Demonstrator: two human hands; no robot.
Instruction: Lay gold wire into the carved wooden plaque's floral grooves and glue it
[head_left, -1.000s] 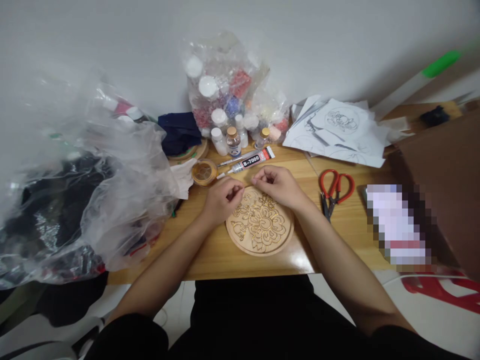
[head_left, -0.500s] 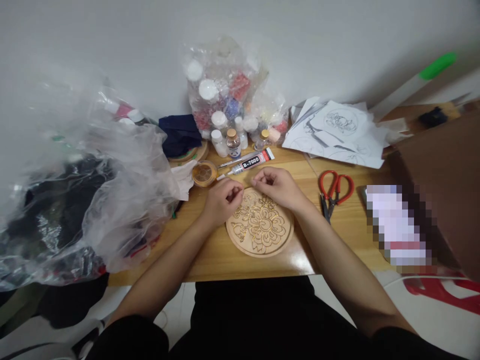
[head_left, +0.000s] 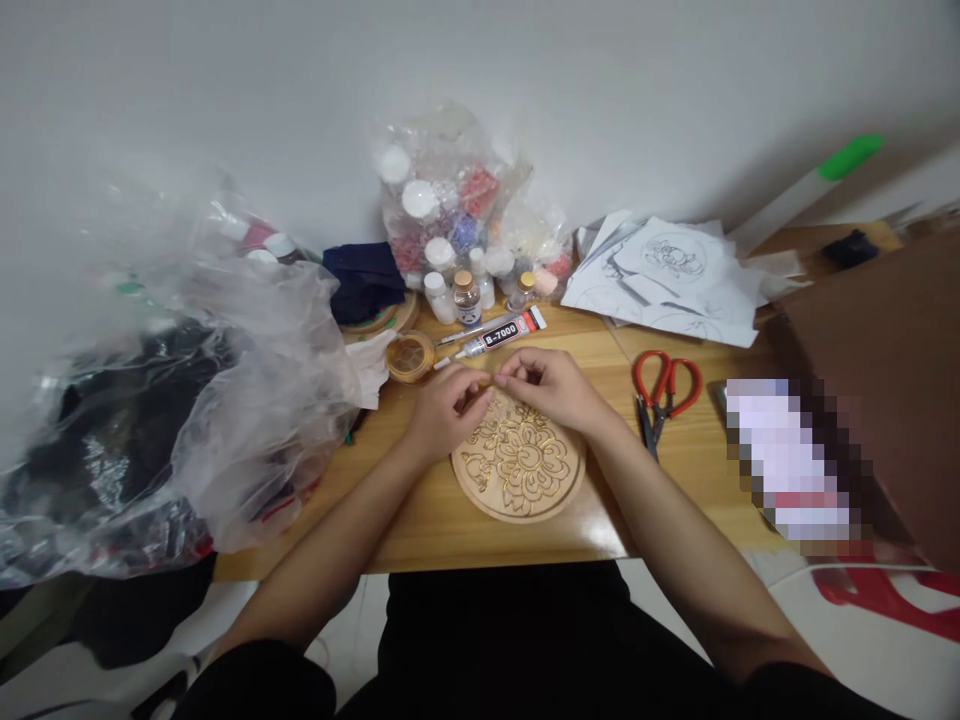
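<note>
A round wooden plaque [head_left: 529, 455] with a flower pattern outlined in gold lies flat on the table in front of me. Over its far edge, my left hand [head_left: 450, 408] is pinched closed. My right hand [head_left: 546, 385] is pinched as well, its fingertips meeting those of the left. Whatever sits between the fingertips is too small to make out. Just beyond the hands rest a B-7000 glue tube [head_left: 501, 333] and a round amber container [head_left: 410, 356].
Red-handled pliers [head_left: 664, 395] and a phone [head_left: 787, 455] lie to the right, beside a brown box [head_left: 877, 370]. Drawn paper sheets [head_left: 667, 280] are at the back. Bagged jars [head_left: 450, 210] stand by the wall. A large plastic bag [head_left: 255, 400] fills the left.
My two hands have come together, closing the small gap between their fingertips. The whole view has shifted slightly; the plaque and tools stay in place on the table.
</note>
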